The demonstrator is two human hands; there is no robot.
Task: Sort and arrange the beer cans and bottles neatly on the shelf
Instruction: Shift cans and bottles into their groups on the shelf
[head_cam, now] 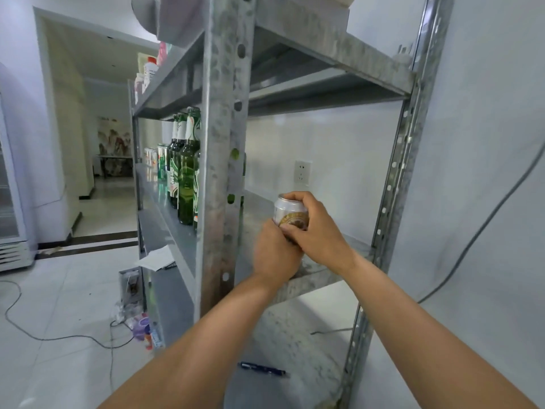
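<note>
Placing can on shelf, looks like: your L hand & R hand both grip it; next, set it down upright.

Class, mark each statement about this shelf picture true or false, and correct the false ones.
1. The left hand and the right hand both grip the can. True.
2. The green bottles stand to the right of the can. False: they stand to its left, beyond the metal post.
3. A pen lies on the lower shelf, below the can. True.
4. A plug sits in the wall socket. False: nothing is plugged into it.
</note>
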